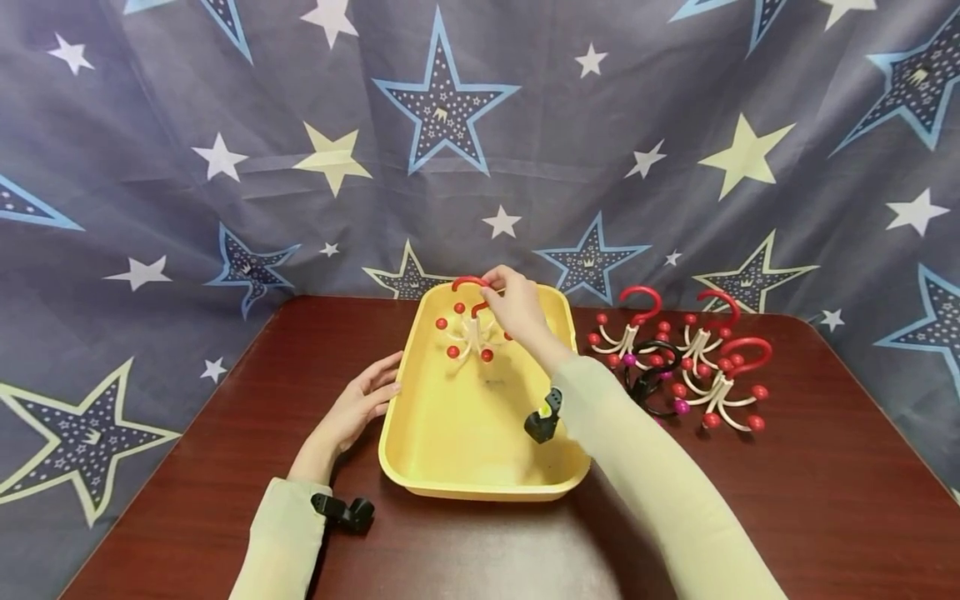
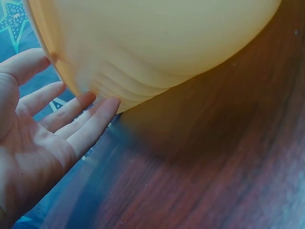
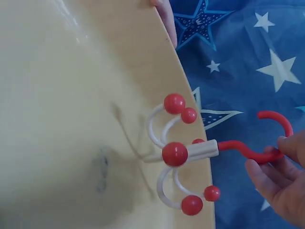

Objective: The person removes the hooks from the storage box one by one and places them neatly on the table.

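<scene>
My right hand [image 1: 517, 310] pinches the red hook of a white hook hanger [image 1: 472, 333] between thumb and fingers. In the right wrist view, curved white arms tipped with red balls spread from the lower end of this hanger [image 3: 202, 150]. It hangs upright over the far part of a yellow plastic tub [image 1: 465, 442]. At the tub's left side is my left hand [image 1: 365, 400], its fingers loosely extended. Seen from the left wrist, the fingertips [image 2: 112, 105] lie against the tub's outer wall near the rim.
Right of the tub, several hangers with red hooks [image 1: 723, 392] stand close together on the dark red table [image 1: 810, 508]. A black hanger [image 1: 647, 385] with magenta balls sits among them. Behind the table hangs a grey-blue cloth [image 1: 517, 183] printed with stars.
</scene>
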`<state>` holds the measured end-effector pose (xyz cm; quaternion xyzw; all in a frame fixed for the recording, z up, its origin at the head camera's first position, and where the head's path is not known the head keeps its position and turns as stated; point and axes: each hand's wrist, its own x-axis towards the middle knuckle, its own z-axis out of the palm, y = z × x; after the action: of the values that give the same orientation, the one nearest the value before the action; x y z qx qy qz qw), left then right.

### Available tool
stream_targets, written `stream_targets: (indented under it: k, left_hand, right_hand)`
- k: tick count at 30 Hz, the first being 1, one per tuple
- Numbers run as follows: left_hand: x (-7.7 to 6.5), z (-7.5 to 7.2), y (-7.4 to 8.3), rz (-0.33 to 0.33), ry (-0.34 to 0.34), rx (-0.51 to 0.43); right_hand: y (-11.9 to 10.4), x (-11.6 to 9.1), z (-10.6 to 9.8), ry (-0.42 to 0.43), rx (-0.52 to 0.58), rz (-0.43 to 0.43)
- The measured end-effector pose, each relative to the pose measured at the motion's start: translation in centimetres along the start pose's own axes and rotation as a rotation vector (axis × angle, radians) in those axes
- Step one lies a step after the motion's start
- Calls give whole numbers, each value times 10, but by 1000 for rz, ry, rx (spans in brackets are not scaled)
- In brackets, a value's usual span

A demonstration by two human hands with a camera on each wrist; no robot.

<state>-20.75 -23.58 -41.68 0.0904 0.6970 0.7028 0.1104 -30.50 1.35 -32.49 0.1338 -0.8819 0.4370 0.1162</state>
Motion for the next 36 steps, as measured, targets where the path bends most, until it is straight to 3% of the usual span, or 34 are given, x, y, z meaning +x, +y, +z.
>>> stream_targets:
  k: [7, 17, 22, 29, 36]
  left_hand:
    - [5, -5, -10, 21, 8, -1]
    - [2, 6, 8, -1, 0, 7]
    - [0, 6, 7, -6, -5, 2]
    - [5, -5, -9, 16, -10, 5]
    - [2, -2, -4, 4, 1, 13]
  right_hand:
    - [-4, -11, -33, -7, 37, -82]
    - [4, -37, -75, 4, 141, -125]
    - [10, -52, -91, 19, 158, -141]
    - [20, -75, -117, 30, 106, -159]
    - [29, -102, -143, 55, 46, -160]
